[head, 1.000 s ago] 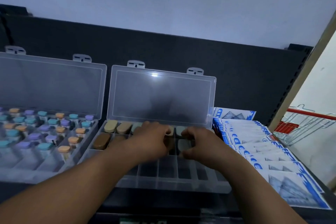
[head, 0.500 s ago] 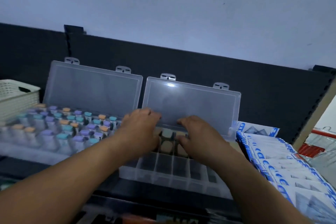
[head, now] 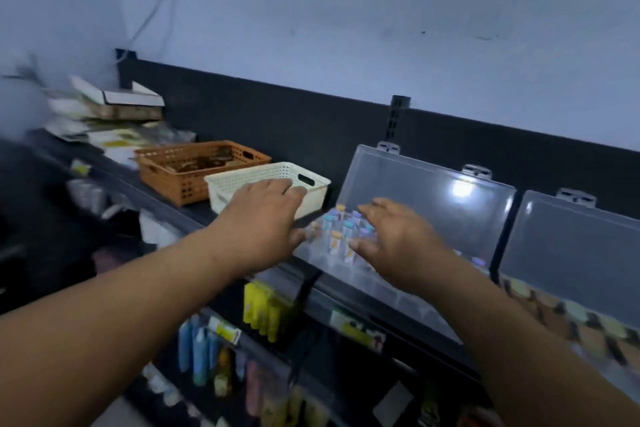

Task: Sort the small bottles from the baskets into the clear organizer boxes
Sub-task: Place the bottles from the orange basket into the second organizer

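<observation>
Two clear organizer boxes stand open on a dark shelf. The left box (head: 433, 204) holds several small bottles (head: 341, 230) with teal, purple and orange caps. The right box (head: 568, 246) holds brown and beige pieces. A white basket (head: 277, 175) and an orange basket (head: 194, 163) sit left of the boxes. My left hand (head: 259, 218) hovers with straight fingers over the white basket's near side, holding nothing. My right hand (head: 398, 243) is spread above the left box's bottles and covers part of them, holding nothing.
A stack of papers and cartons (head: 104, 111) lies at the far left of the shelf. Below the shelf hang rows of packaged goods, yellow (head: 263, 312) and blue (head: 197, 354). A black back panel (head: 277, 121) runs behind everything.
The view has swung left. Both hands left the right box and moved left, the left hand to the white basket, the right hand over the left box's bottles.
</observation>
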A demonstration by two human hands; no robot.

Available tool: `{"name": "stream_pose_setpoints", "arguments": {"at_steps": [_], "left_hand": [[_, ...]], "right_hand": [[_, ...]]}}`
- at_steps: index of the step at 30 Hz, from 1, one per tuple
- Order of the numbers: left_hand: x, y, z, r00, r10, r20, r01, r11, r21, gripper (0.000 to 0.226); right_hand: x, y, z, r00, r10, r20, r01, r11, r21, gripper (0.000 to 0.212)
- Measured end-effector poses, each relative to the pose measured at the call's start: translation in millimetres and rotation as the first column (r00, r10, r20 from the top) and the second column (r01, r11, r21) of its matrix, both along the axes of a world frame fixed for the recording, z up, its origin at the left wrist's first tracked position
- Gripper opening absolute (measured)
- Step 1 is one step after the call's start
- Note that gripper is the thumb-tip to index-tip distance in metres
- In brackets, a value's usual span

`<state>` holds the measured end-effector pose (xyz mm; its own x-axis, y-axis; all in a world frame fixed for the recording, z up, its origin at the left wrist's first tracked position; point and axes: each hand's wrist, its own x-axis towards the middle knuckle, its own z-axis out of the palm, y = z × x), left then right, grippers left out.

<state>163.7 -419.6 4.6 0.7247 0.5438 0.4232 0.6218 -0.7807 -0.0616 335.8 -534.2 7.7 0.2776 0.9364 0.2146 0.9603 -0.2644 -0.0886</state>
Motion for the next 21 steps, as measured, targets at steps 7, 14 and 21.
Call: {"name": "stream_pose_setpoints", "arguments": {"at_steps": [7,14,21], "left_hand": [[-122,69,6,0.99,0.141,-0.026,-0.143,0.986,-0.081,0.071],[-167,147,12,0.966,0.257,-0.036,-0.26,0.954,-0.149,0.074],[-159,238,13,0.958,0.284,-0.039,-0.286,0.937,-0.2,0.071]], "right_hand": [[-87,90,4,0.997,0.074,-0.032,-0.076,0.996,-0.049,0.068],[-108,179,12,0.995,0.103,-0.011,-0.104,0.989,-0.11,0.069],[-87,287,21,0.988,0.142,-0.056,-0.147,0.983,-0.112,0.068]]}}
